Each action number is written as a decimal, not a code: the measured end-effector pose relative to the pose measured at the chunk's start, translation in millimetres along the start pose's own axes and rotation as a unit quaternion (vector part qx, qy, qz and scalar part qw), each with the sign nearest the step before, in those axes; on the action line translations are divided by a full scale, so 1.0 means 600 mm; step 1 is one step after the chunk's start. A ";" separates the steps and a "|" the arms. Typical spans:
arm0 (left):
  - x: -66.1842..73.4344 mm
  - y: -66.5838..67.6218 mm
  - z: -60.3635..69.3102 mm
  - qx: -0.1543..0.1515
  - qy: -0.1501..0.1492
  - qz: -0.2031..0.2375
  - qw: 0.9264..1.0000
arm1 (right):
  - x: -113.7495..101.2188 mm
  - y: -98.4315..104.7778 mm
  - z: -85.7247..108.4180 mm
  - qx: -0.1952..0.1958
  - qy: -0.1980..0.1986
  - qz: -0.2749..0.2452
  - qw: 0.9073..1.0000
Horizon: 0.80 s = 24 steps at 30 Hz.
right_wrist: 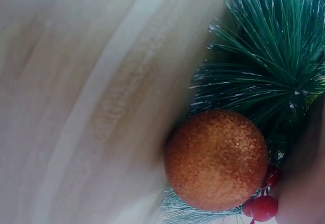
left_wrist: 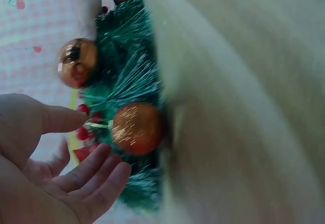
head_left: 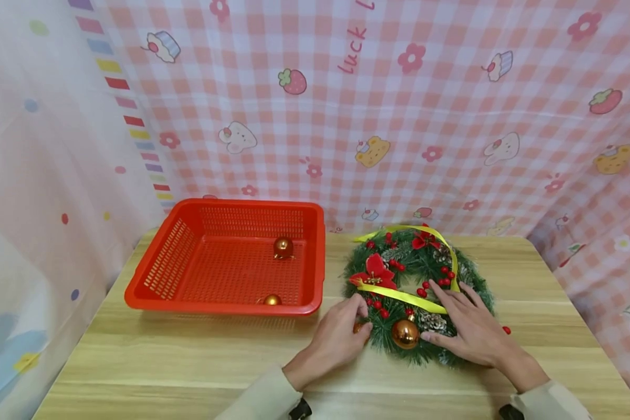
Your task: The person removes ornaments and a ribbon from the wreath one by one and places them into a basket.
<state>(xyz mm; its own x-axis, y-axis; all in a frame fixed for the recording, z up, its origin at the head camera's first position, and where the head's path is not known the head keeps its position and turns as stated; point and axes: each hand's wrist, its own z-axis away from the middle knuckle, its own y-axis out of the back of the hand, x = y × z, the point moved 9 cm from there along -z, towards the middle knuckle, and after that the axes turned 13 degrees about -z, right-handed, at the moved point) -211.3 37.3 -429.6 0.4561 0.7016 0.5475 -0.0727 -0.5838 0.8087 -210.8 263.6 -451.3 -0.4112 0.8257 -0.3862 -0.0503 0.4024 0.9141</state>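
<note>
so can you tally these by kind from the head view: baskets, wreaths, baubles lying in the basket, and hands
Red basket: 1
Wreath: 1
Baubles lying in the basket: 2
Hands, left hand and right hand: 2
Total: 6
</note>
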 end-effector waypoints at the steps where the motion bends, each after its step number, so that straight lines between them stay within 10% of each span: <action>1: -0.002 -0.004 -0.001 -0.001 0.006 0.003 1.000 | 0.001 0.000 0.000 0.000 -0.001 -0.001 1.000; 10: -0.028 -0.041 -0.001 -0.047 0.073 0.026 0.996 | 0.003 -0.002 0.000 -0.003 -0.004 -0.005 1.000; 24: -0.029 -0.022 0.007 0.002 0.092 0.074 0.993 | -0.007 0.002 0.001 0.005 0.014 -0.001 1.000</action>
<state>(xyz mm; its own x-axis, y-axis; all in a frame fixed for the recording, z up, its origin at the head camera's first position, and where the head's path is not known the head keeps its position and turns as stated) -214.7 30.9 -450.7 0.2702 0.6705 0.6910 -0.1235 -0.6876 0.7155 -208.8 260.6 -448.8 -0.4362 0.8133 -0.3850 -0.0423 0.4089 0.9116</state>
